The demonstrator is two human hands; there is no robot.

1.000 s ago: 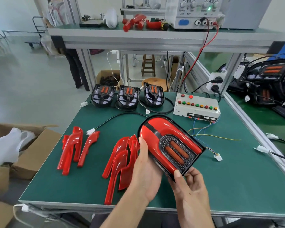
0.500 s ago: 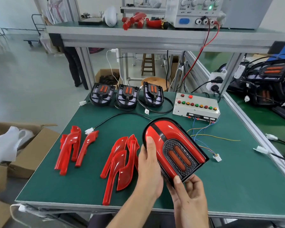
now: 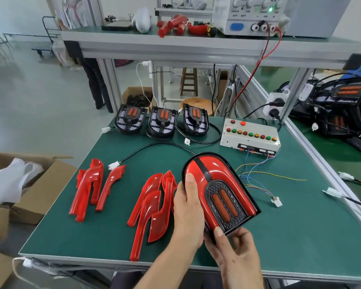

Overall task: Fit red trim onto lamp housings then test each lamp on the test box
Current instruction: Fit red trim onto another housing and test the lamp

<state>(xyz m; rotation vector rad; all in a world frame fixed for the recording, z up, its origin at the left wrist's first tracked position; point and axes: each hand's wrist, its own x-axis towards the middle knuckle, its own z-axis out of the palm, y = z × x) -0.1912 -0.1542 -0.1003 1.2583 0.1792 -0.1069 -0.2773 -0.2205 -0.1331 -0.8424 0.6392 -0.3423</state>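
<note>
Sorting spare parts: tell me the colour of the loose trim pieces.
Glossy red trim pieces, clearest in the head view.

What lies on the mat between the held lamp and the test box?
In the head view, only thin coloured wires from the test box cross bare green mat before the lamp.

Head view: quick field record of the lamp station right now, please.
held item: lamp, red trim fitted on both sides
left hand: grips lamp's left edge, thumb on trim
right hand: pinches lamp's near corner
bare housings: three, far edge of table
loose trim: two piles, left of lamp
test box: far right; lamp's connector not plugged in
</note>
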